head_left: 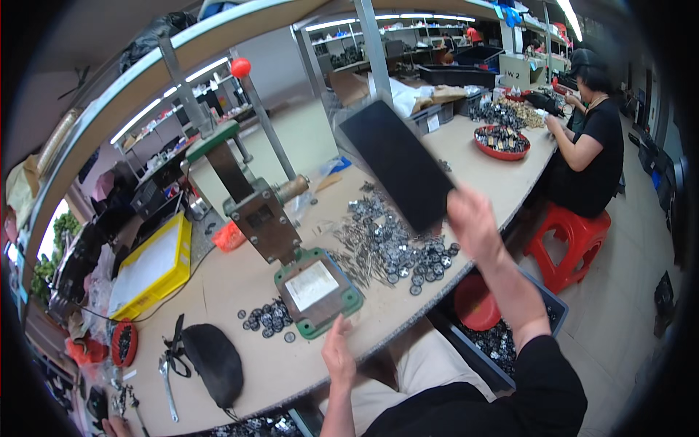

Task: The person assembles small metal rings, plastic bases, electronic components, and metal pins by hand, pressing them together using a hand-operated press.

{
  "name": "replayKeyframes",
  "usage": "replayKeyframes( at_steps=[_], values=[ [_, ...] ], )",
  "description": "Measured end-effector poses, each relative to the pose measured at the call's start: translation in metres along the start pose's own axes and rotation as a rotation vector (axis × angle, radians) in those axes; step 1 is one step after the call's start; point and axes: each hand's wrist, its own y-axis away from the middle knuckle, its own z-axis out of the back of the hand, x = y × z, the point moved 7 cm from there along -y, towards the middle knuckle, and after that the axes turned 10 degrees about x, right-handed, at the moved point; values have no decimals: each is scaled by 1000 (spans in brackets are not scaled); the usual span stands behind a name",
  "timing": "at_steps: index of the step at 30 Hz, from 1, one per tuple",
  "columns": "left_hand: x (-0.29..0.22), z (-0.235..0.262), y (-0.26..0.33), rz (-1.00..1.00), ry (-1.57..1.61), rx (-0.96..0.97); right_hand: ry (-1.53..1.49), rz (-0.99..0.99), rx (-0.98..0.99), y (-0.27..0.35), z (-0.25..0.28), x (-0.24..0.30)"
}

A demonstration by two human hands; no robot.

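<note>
My right hand (pixel 473 222) grips a black smartphone (pixel 399 164) by its lower end and holds it up over the workbench, its dark screen showing. Below the phone, many small black wheel-like parts (pixel 429 269) and thin metal pins (pixel 353 255) lie in a heap, partly hidden by it. My left hand (pixel 339 355) is at the bench edge with fingers stretched out and nothing in it. Just beyond it stands a hand press (pixel 261 218) with a green base (pixel 318 291) and a red-balled lever (pixel 241 68). More small wheels (pixel 268 317) lie left of the base.
On the left are a black pouch (pixel 212 364), a wrench (pixel 167 388), a yellow tray (pixel 154 269) and a red basket (pixel 124 342). Bins of parts (pixel 502 348) sit below the bench edge. A co-worker (pixel 593 138) sits on a red stool (pixel 569 239) at right. Another hand (pixel 116 427) shows at lower left.
</note>
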Motion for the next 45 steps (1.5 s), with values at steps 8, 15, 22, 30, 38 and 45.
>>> replayKeyframes(
  at_steps=[8,15,22,30,38,45],
  values=[
    [-5,-4,8,-49,-343,-46,-147,122,44,-263,27,35],
    [-16,-14,14,-207,-670,-108,-193,8,-80,-409,18,-10],
    [6,-8,7,-122,-655,-190,-165,-97,-158,-464,3,-43],
    [14,-7,6,-43,-608,-197,-95,-90,-285,-480,13,-55],
    [-18,-6,10,-108,-545,-164,94,-68,-348,-467,35,-65],
    [-12,4,-2,-139,-514,-197,522,-76,246,-287,-66,-79]
  ],
)
